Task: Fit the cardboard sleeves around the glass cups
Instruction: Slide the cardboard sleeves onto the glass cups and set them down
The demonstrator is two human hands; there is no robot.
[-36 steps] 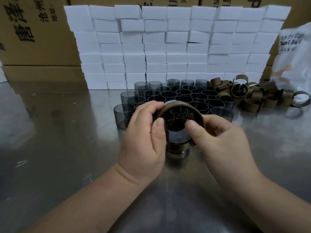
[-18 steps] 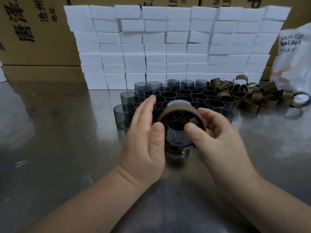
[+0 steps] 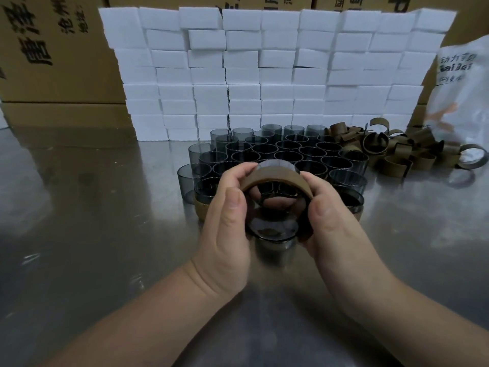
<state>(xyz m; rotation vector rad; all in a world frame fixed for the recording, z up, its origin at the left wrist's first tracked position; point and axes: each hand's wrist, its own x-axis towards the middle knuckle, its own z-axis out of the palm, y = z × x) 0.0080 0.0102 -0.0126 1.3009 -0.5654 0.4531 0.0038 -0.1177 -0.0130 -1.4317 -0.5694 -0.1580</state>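
A broad stretch of steel table (image 3: pixel 79 207) spreads at left; the left hand (image 3: pixel 227 215) curls round the glass cup (image 3: pixel 275 226), thumb at its near rim, fingers pinching the cardboard sleeve (image 3: pixel 277 174) wrapped round it; the right hand (image 3: pixel 336 223) grips the opposite side likewise. The cup tilts mouth-first toward the camera, just before the clustered cups (image 3: pixel 277 149); loose sleeves (image 3: pixel 397 152) heap at right, near the white block wall (image 3: pixel 264 75).

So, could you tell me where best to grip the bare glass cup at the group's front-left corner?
I'd pinch the glass cup by its upright wall near the rim, from the left: that side has no neighbour, while other cups crowd its right and back.
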